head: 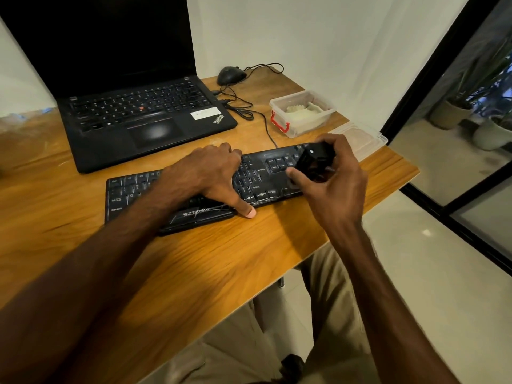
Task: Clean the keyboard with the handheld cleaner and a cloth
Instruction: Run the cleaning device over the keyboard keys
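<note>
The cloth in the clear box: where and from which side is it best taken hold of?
Pinch the cloth at its raised, crumpled folds, coming straight down from above. The box stands open, its lid lying beside it, and its walls block any sideways approach. Likely the left hand, since the right hand grips the cleaner.

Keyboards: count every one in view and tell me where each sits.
2. The black external keyboard lies near the table's front edge, the left hand resting on it. The laptop keyboard sits behind it, to the left. None appears hidden.
</note>
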`<state>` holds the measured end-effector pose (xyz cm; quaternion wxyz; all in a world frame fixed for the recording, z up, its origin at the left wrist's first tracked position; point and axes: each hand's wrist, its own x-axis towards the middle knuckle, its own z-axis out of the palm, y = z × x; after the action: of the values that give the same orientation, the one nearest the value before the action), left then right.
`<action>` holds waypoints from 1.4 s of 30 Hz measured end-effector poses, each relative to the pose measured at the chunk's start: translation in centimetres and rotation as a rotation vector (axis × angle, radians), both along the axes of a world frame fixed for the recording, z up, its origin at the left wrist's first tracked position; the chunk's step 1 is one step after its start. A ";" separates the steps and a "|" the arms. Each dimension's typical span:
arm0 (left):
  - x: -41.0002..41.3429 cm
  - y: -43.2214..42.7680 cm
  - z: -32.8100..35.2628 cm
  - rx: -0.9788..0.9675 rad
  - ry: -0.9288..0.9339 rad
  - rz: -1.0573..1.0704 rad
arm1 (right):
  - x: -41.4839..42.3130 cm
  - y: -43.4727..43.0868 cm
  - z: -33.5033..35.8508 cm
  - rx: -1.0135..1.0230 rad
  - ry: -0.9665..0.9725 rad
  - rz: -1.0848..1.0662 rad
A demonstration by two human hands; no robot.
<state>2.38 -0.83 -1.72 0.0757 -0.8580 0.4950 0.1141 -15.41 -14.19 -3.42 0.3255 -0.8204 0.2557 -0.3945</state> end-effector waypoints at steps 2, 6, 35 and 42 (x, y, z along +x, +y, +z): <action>-0.1 0.1 0.0 0.001 -0.007 -0.005 | 0.0 0.4 -0.3 -0.043 0.037 0.005; -0.3 0.1 0.2 0.003 -0.031 -0.017 | 0.8 2.0 -0.6 0.044 0.029 0.126; 0.9 15.0 -0.5 -0.137 -0.005 0.188 | -0.1 0.6 0.1 0.109 0.046 0.080; 1.1 15.3 -1.5 -0.224 -0.069 0.167 | 1.8 4.3 -0.1 -0.018 0.169 0.103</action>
<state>3.45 14.46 -3.22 -0.0133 -0.9028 0.4285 0.0344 -13.65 -9.87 -3.53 0.3151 -0.8659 0.2360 -0.3087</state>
